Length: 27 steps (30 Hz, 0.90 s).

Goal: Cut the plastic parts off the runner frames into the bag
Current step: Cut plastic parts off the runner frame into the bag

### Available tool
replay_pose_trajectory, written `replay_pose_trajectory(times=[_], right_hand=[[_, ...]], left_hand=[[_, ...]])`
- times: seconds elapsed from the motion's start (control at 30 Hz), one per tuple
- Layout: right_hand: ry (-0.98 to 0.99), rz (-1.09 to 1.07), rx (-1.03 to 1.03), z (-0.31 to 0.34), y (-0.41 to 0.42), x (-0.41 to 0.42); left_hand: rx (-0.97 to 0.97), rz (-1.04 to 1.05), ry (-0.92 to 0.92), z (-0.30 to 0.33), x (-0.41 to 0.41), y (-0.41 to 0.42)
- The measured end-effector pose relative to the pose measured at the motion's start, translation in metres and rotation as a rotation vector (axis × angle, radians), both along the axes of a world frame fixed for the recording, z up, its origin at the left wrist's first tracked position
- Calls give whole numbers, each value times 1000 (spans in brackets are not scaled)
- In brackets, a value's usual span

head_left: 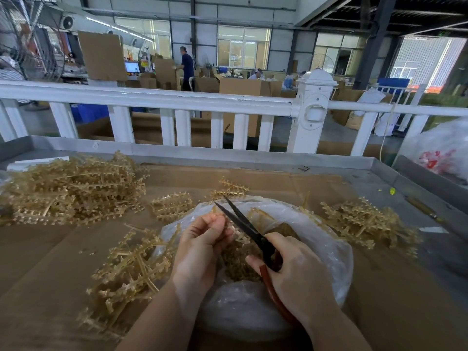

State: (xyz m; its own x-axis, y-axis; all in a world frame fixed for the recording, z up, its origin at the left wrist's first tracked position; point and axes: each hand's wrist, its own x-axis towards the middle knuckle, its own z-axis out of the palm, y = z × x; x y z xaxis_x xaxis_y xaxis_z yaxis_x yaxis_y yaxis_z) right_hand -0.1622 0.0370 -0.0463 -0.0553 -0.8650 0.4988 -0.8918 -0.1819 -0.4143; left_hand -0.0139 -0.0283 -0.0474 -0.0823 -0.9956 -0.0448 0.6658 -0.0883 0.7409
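Your right hand (293, 264) grips the red handles of the black-bladed scissors (249, 228), fingers curled round the loops, and the blades stand parted, pointing up and away from you. Just left of it, your left hand (200, 245) pinches a thin tan plastic runner frame (236, 233) between thumb and fingertips (217, 220), holding it against the lower blade; how the blades sit on the frame is blurred.

Both hands hang over the mouth of the clear plastic bag (329, 239), which lies on the brown cardboard sheet (38, 262) covering the worktop. Beneath your fingers the bag holds a heap of small tan cut parts (240, 267).

Left of your left-hand fingers, touching the bag's edge, lies a loose tangle of tan runner frames (126, 272). Right of your right hand, beyond the bag, sits another tan cluster (362, 224). Past the scissor tips lie two small frame pieces (172, 205), and further left a big heap of tan frames (73, 188).

Beyond those runs the grey metal rim of the worktop (228, 155), then a white railing fence (177, 102). Behind it stand brown cardboard boxes (240, 88), and a person in dark blue (187, 67) stands well off at a station.
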Motion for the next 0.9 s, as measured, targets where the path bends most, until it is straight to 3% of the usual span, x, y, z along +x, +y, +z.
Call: replay_pose_trajectory(times=[0.9], right_hand=[[107,2,1,1,1,2]], left_hand=[[-14,-137,-92,8,0,8]])
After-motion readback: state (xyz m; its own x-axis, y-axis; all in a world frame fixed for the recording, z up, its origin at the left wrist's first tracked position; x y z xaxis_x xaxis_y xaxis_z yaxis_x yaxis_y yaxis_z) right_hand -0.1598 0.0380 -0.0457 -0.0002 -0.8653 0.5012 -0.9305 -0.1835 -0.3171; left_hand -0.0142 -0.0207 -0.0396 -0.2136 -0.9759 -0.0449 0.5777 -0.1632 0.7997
